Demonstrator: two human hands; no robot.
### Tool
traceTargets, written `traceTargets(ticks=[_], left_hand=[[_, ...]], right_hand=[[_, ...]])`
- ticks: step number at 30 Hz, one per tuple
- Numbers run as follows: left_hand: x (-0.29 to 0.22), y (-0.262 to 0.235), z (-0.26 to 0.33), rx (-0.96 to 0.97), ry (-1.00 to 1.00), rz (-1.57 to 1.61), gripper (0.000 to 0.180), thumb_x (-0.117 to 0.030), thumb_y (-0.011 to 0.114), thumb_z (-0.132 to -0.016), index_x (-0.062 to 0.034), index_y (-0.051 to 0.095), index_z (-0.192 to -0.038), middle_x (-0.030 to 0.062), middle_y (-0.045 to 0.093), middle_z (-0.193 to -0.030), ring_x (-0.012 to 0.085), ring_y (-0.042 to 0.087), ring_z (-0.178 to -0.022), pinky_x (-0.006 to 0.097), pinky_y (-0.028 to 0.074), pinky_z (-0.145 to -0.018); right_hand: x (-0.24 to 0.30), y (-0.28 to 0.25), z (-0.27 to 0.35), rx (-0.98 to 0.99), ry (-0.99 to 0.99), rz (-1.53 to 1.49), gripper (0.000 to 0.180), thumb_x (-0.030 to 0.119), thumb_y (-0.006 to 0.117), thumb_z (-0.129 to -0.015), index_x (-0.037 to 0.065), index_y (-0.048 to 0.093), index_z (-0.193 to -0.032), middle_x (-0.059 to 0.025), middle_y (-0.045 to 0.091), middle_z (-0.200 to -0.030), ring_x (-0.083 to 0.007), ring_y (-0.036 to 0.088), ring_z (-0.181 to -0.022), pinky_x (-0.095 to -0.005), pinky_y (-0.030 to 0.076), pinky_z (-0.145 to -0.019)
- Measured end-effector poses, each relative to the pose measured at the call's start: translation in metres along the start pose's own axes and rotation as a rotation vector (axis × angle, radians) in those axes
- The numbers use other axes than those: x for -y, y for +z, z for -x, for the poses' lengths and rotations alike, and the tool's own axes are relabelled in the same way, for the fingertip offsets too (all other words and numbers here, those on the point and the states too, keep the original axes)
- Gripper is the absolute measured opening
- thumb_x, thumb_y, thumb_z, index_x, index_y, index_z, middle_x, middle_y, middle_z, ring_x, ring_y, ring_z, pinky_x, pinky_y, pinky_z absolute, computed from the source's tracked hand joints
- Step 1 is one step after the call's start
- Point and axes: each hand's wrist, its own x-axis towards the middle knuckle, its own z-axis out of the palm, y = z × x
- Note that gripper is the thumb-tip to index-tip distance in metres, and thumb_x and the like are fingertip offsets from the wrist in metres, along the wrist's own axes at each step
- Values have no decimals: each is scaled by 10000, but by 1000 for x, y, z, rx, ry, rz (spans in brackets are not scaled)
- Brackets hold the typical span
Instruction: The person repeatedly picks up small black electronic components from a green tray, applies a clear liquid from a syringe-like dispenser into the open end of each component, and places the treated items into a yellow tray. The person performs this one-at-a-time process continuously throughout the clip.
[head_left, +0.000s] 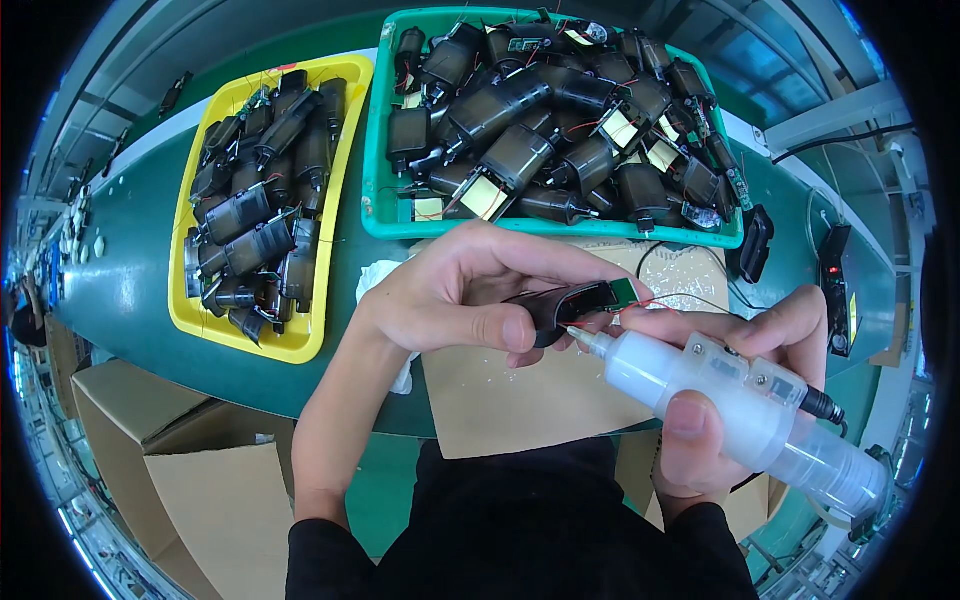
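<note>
My left hand (pixel 440 290) grips a dark plastic housing (pixel 548 312) between thumb and fingers, above the cardboard sheet. A small green circuit board (pixel 623 292) sits at the housing's right end, with thin red and dark wires trailing right. My right hand (pixel 705 455) is closed round a glue-dispensing syringe (pixel 660 372) with whitish contents and a clear rear section. Its nozzle points up and left and is at the housing's open end; whether it touches cannot be made out. A clear switch block with a black cable rides on the barrel near my right fingers.
A green tray (pixel 372 190) at the back holds many similar dark housings; a yellow tray (pixel 322 300) on the left holds more. Brown cardboard (pixel 500 410) covers the green table before me. An open carton (pixel 220 500) stands lower left. A black device (pixel 833 285) lies right.
</note>
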Motion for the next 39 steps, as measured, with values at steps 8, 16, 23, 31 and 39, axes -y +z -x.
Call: traceTargets(ticks=[8, 16, 23, 31, 39], left_hand=[[-2, 0, 1, 40, 3, 9, 810, -394, 769, -734, 224, 472, -1165, 206, 619, -912, 143, 577, -566, 224, 425, -435], [1, 1, 0, 38, 29, 22, 799, -392, 760, -747, 227, 472, -1162, 201, 618, -902, 138, 571, -559, 223, 417, -434], [-1, 2, 1, 24, 15, 20, 807, -396, 760, -736, 228, 473, -1160, 196, 620, -873, 146, 569, -548, 234, 414, -430], [-2, 3, 1, 27, 6, 13, 800, -398, 756, -733, 230, 483, -1147, 189, 618, -841, 156, 579, -547, 232, 428, -429], [-1, 3, 1, 28, 11, 29, 827, -424, 768, -720, 235, 488, -1134, 220, 629, -891, 157, 597, -582, 233, 446, -431]], right_hand=[[2, 1, 2, -12, 12, 9, 705, 542, 773, -675, 42, 323, -885, -179, 672, -754, -195, 675, -673, -261, 558, -633], [0, -1, 2, 5, 2, 27, 713, 574, 760, -672, 48, 327, -881, -139, 677, -742, -166, 666, -659, -243, 547, -637], [-1, -2, 2, 16, -28, 12, 713, 563, 762, -676, 42, 321, -883, -151, 676, -745, -179, 671, -661, -257, 554, -640], [-2, -4, 3, 32, -45, -2, 713, 539, 768, -685, 29, 313, -888, -176, 675, -752, -200, 679, -666, -277, 564, -640], [-7, -13, 3, 117, -120, -11, 650, 465, 739, -749, -1, 304, -882, -196, 666, -756, -249, 686, -672, -315, 579, -641]])
